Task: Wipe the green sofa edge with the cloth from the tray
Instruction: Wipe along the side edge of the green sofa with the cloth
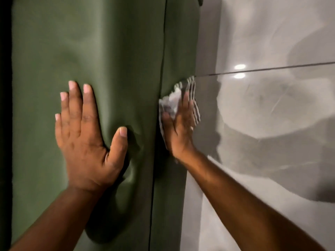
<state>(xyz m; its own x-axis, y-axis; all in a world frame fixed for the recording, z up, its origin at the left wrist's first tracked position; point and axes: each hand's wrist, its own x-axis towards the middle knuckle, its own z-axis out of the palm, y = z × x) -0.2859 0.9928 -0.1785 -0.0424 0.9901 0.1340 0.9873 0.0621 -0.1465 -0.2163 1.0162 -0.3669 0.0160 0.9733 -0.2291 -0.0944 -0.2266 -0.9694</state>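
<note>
The left hand (pixel 85 134) presses flat, fingers spread, on the green sofa (pixel 112 57), while the right hand (pixel 178 127), fingers extended, presses the striped cloth (pixel 170 101) against its edge.

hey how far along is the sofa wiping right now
Done: the cloth is already fetched; no tray is in view. In hand: the right hand presses the striped cloth flat against the side edge of the green sofa, while the left hand lies open on the sofa's broad face, denting it. Left: how much of the edge has been wiped cannot be told; the fabric shows no wiped mark.
</note>
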